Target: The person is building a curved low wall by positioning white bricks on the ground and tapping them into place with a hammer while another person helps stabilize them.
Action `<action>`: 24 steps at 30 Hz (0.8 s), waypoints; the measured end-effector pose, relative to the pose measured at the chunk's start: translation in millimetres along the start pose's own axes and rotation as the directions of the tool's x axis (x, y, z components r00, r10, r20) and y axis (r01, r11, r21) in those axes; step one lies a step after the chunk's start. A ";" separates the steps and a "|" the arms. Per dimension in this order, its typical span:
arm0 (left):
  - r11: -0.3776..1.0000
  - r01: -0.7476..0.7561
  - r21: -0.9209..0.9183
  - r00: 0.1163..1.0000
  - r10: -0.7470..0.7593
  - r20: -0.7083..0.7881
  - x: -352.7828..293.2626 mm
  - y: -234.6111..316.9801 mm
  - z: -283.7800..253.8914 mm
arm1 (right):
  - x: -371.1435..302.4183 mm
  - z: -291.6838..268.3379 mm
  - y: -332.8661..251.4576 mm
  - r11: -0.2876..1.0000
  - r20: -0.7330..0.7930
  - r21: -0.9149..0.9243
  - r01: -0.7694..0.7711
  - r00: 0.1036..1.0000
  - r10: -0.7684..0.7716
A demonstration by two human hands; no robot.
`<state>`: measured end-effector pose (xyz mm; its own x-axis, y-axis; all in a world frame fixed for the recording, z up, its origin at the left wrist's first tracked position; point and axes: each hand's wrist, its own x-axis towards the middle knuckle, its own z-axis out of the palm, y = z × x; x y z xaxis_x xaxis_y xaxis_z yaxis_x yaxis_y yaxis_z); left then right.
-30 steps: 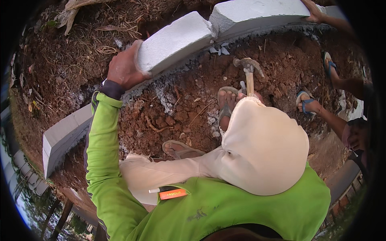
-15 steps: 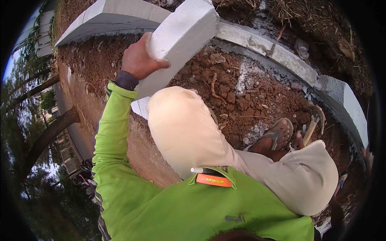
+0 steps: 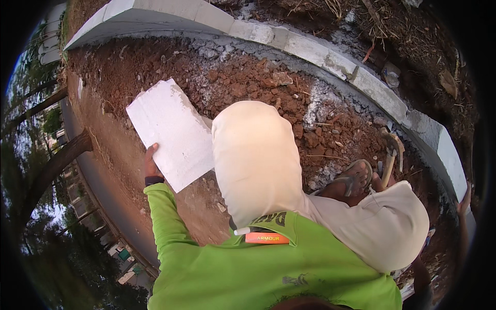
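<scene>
A white rectangular block [image 3: 173, 137] is tilted beside my left knee, over the reddish dirt. My left hand [image 3: 151, 163] grips its lower left edge; the thumb shows on the face and the other fingers are hidden behind. My right hand cannot be picked out. By my sandalled foot [image 3: 354, 181] stands a tool with a wooden handle [image 3: 387, 170] and a curved metal head; skin shows beside the handle, but I cannot tell whether it is toes or fingers.
A curved row of white kerb blocks [image 3: 302, 46] runs from upper left to right. Loose red soil and stones [image 3: 248, 77] lie inside it. Partly seen at the right rim is a hand [image 3: 463, 200] near the kerb; whose is unclear. Tree trunks [image 3: 59, 160] stand left.
My left hand has brought the block down and left, away from the kerb row. It has turned to show its broad face. My left knee sits a little farther right in view.
</scene>
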<state>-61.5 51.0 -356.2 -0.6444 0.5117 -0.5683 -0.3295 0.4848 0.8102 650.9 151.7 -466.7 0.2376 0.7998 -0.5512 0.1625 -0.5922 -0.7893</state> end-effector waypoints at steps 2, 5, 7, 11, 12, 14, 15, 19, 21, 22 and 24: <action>0.991 0.017 -0.133 1.000 -0.014 0.018 9.8 -23.9 -7.7 | -6.0 -9.8 -4.5 1.000 -0.052 -0.015 0.023 0.998 -0.024; 0.995 0.073 -0.066 0.994 -0.078 -0.072 31.5 -65.7 -57.5 | -9.4 -10.1 -12.9 0.997 -0.046 -0.065 0.042 0.998 -0.045; 0.984 0.178 0.011 0.981 -0.177 -0.075 44.3 -63.2 -27.1 | -12.7 -17.6 -15.9 0.994 -0.098 -0.097 0.053 0.993 -0.063; 0.936 0.350 0.048 0.929 -0.340 -0.149 40.9 -100.5 -68.6 | -14.3 -11.8 -23.7 0.979 -0.061 -0.186 0.086 0.993 -0.099; 0.947 0.320 -0.004 0.936 -0.317 -0.154 43.7 -101.0 -48.6 | -23.4 -12.4 -22.6 0.975 -0.088 -0.203 0.095 0.990 -0.115; 0.955 0.284 -0.085 0.904 -0.296 -0.307 29.6 -95.5 -18.6 | -22.8 -4.2 -24.8 0.965 -0.056 -0.237 0.116 0.990 -0.133; 0.840 0.354 0.412 0.881 -0.151 -0.449 58.6 -86.7 -62.1 | -16.6 2.7 -27.4 0.962 -0.013 -0.239 0.134 0.990 -0.141; 0.436 -0.272 0.858 0.690 0.710 -0.142 78.0 18.7 86.4 | -4.9 27.2 -24.2 0.949 0.058 -0.250 0.192 0.981 -0.184; 0.353 -0.632 0.690 0.630 0.753 0.192 80.1 69.5 158.3 | 5.3 40.8 -26.2 0.942 0.118 -0.238 0.238 0.970 -0.215; 0.354 -0.724 0.592 0.639 0.668 0.382 56.9 85.1 216.5 | 11.9 47.5 -28.1 0.938 0.148 -0.229 0.261 0.962 -0.231; 0.620 -0.702 0.351 0.624 0.297 0.722 46.6 86.4 303.4 | 28.1 61.5 -33.8 0.933 0.204 -0.189 0.308 0.941 -0.269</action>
<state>89.4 331.9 -356.3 -0.0016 0.9760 -0.2175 0.4900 0.1904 0.8507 593.1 200.2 -472.2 -0.0158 0.9321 -0.3619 0.4055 -0.3248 -0.8544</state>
